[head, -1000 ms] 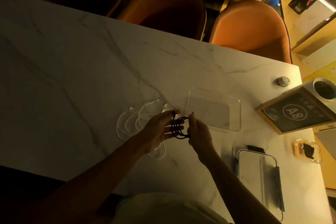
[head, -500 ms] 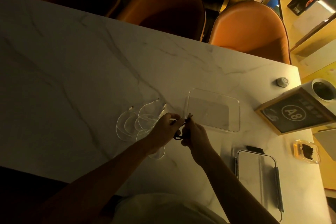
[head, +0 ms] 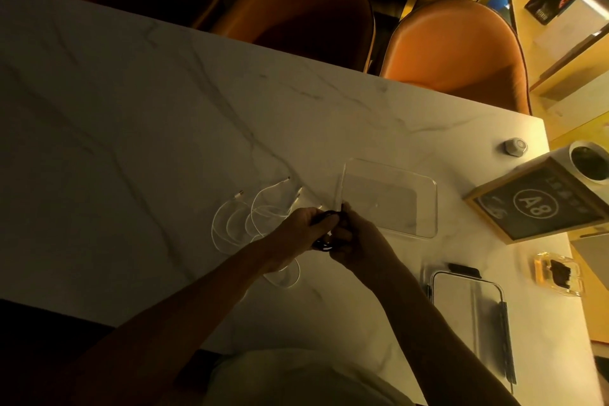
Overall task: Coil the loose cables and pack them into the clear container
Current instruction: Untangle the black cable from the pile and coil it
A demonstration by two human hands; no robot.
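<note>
Both hands meet over the marble table point(head: 138, 115), just beside the near-left corner of the clear container point(head: 425, 208), which serves here as the landmark. The left hand point(head: 298, 234) is curled around a black cable point(head: 324, 244), fingers folded over its upper strands, and the right hand point(head: 357, 237) closes on the same cable from the container side, thumb and fingers pinched at the top of the bundle. Only short dark loops of that cable show, between and just below the two palms; the rest is hidden by the hands, so how many turns it has cannot be told. The bundle is held outside the container, close to its near-left corner. The container sits open-topped on the table, and nothing can be made out inside it. To the left of the container, a white cable point(head: 260, 208) lies loose on the table in several wide loops, its connector ends pointing away from the person; part of it passes under the left wrist and one loop shows again on the near side of the forearm. On the near right of the container lies a lid point(head: 468, 313) with dark clips, flat on the table and well apart from it. To the right of the container stands a sign point(head: 534, 204) marked A8, with a small round knob point(head: 511, 146) beyond it.
</note>
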